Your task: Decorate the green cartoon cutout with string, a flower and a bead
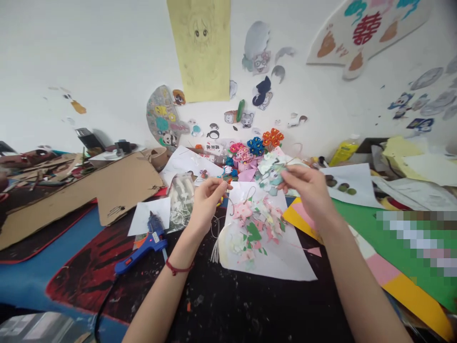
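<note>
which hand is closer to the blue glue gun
Left. The left hand is raised just right of the blue glue gun; the right hand is farther right, beyond the white sheet.
</note>
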Demonstrator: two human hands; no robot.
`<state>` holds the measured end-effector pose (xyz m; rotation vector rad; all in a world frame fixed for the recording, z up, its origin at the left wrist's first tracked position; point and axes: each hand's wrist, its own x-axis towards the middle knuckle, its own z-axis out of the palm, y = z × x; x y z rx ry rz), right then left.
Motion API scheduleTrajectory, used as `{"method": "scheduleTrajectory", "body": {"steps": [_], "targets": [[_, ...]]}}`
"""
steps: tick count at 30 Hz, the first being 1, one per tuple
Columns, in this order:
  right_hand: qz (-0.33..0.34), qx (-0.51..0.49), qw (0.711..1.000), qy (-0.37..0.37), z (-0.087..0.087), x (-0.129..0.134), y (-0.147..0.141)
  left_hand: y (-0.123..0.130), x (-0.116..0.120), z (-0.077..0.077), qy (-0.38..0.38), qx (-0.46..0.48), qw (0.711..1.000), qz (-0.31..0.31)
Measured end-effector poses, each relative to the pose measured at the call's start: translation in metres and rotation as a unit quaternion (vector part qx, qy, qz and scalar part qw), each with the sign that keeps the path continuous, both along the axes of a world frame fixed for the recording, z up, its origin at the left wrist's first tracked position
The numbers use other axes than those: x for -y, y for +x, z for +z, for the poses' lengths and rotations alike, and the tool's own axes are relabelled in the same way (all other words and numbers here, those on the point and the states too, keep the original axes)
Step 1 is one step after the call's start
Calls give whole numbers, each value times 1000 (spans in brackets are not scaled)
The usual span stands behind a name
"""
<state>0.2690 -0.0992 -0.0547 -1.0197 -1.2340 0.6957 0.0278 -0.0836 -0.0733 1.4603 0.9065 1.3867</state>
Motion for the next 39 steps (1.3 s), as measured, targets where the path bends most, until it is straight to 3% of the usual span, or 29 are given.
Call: {"method": "scheduleTrajectory", "body": {"steps": [3, 7, 17, 20, 22, 26, 28, 33, 35, 37, 39], "targets": [[72, 42, 994, -66, -4, 3, -28, -9, 10, -1, -29, 54, 997, -47], [132, 67, 985, -92, -10, 2, -54, -21, 20, -5, -42, 70, 995, -52], [120, 62, 987, -84, -13, 2, -84, -31, 32, -7, -34, 87, 995, -26], [144, 79, 981, -102, -25, -2, -92, -33, 32, -9, -41, 129, 991, -5], [196, 120, 964, -132, -38, -6, -101, -35, 31, -9, -53, 158, 986, 3], [262, 169, 938, -153, -65, -12, -117, -37, 31, -6, -105, 209, 972, -32], [249, 185, 941, -134, -71, -12, -120, -35, 31, -4, -129, 223, 965, -47], [164, 168, 969, -79, -60, -2, -111, -29, 32, -6, -148, 225, 961, -62], [202, 143, 965, -84, -53, 3, -104, -27, 31, -9, -144, 217, 964, -56], [286, 108, 946, -108, -49, 6, -98, -25, 29, -13, -136, 207, 968, -41], [328, 95, 931, -132, -47, 9, -95, -23, 27, -18, -124, 197, 972, -21]]}}
